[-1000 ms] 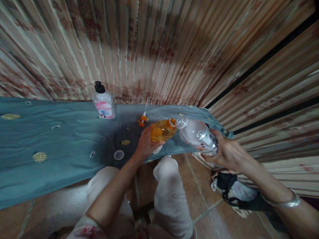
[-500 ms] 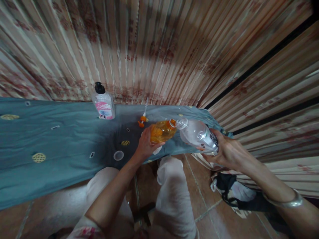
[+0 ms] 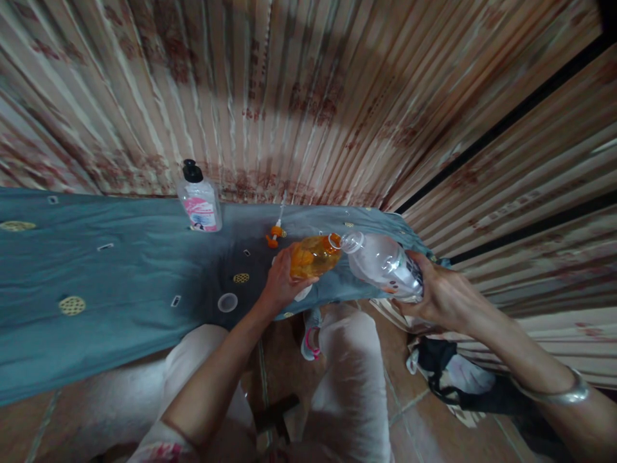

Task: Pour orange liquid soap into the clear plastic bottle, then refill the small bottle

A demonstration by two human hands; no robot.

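Tilted to the right, an orange bottle [image 3: 315, 257] is held in my left hand [image 3: 282, 281], its uncapped neck pointing right. My right hand [image 3: 436, 289] is wrapped round a clear bottle [image 3: 380, 263] lying nearly on its side, neck to the left. The two mouths meet or nearly meet; whether they touch I cannot tell. Any liquid passing between them cannot be made out. An orange pump head [image 3: 274, 236] with a clear tube lies on the teal cloth behind my left hand. Upright at the back left is a pump bottle [image 3: 201, 204] with a black top and pink label.
A small round translucent lid or dish [image 3: 227, 302] lies near the front edge of the teal cloth [image 3: 120, 270]. Patterned curtains [image 3: 289, 96] hang behind and at the right. A dark and white bundle [image 3: 463, 373] is on the tiled floor at the lower right.
Both bottles stay almost where they were, neck to neck. My right leg has shifted a little to the right, and a shoe with pink trim now shows beside it.
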